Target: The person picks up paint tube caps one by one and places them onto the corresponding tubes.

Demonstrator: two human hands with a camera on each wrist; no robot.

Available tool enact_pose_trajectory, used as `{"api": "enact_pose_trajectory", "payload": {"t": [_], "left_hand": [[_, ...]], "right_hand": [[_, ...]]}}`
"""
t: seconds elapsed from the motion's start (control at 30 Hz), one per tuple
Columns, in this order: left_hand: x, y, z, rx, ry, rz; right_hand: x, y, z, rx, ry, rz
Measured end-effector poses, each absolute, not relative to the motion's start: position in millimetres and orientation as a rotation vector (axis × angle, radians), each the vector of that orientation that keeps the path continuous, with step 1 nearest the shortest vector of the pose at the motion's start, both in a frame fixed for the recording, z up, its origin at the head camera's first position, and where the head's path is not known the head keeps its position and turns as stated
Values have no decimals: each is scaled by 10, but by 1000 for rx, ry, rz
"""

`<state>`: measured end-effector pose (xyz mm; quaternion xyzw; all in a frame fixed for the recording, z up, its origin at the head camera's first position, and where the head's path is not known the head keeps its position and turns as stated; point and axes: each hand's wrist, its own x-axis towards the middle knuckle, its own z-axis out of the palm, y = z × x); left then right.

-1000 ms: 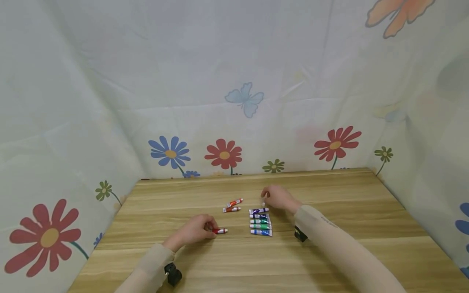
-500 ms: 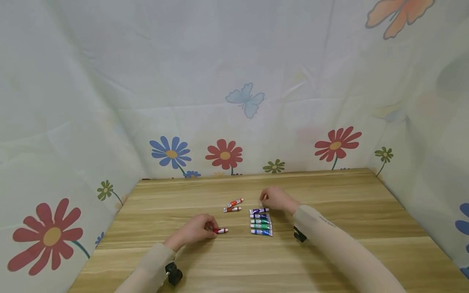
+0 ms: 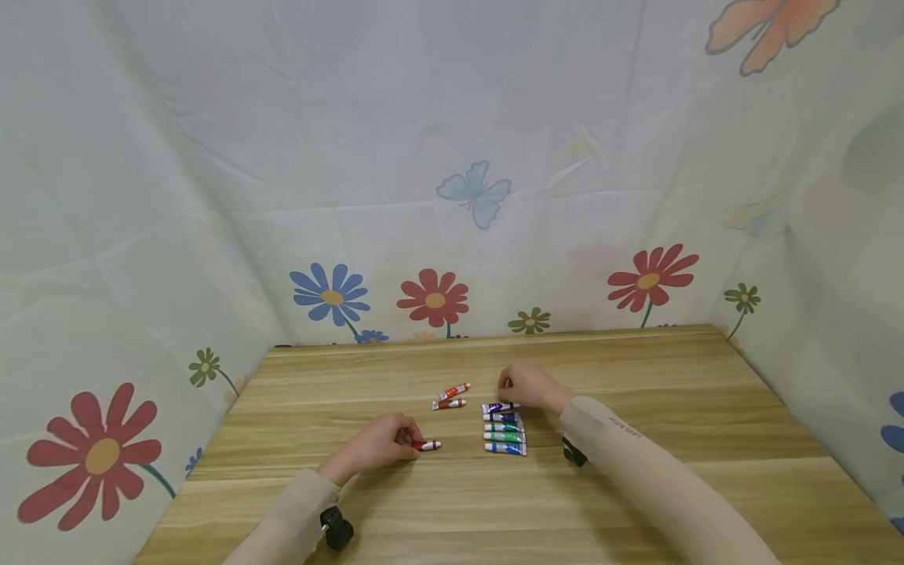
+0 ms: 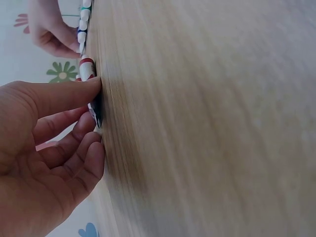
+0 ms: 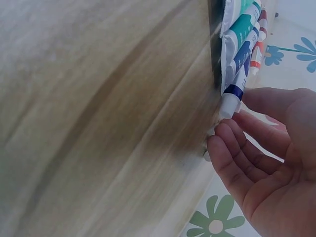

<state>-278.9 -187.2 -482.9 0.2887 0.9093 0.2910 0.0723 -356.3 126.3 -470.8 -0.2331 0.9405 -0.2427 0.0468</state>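
Note:
My left hand (image 3: 381,441) pinches a red paint tube (image 3: 427,446) lying on the table; its white cap points right. In the left wrist view, the thumb lies over the tube (image 4: 87,69). My right hand (image 3: 531,384) is at the far end of a row of paint tubes, with curled fingers close to the purple tube (image 3: 498,408). A small white-capped tube is in those fingers, mostly hidden; a white end (image 5: 207,156) shows below the fingertips in the right wrist view. The row runs on through dark blue, green (image 3: 504,428) and light blue (image 3: 505,449) tubes.
An orange-red paint tube (image 3: 455,390) and a brownish-red one (image 3: 449,404) lie beyond the left hand, left of the row. Flower-printed cloth (image 3: 367,180) hangs behind and beside the wooden table (image 3: 424,518).
My right hand has shifted slightly left and closer to the purple tube. The white cap seen under its fingers earlier is now hidden in the head view. My left hand stays on the red tube.

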Motion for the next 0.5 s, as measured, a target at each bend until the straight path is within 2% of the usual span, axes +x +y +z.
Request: {"api": "enact_pose_trajectory", "payload": {"t": [0.5], "left_hand": [[-2850,-1922,-4891,772,2656,978]], "right_hand": [[-3620,1316,-4853,-591,2846,-1024]]}}
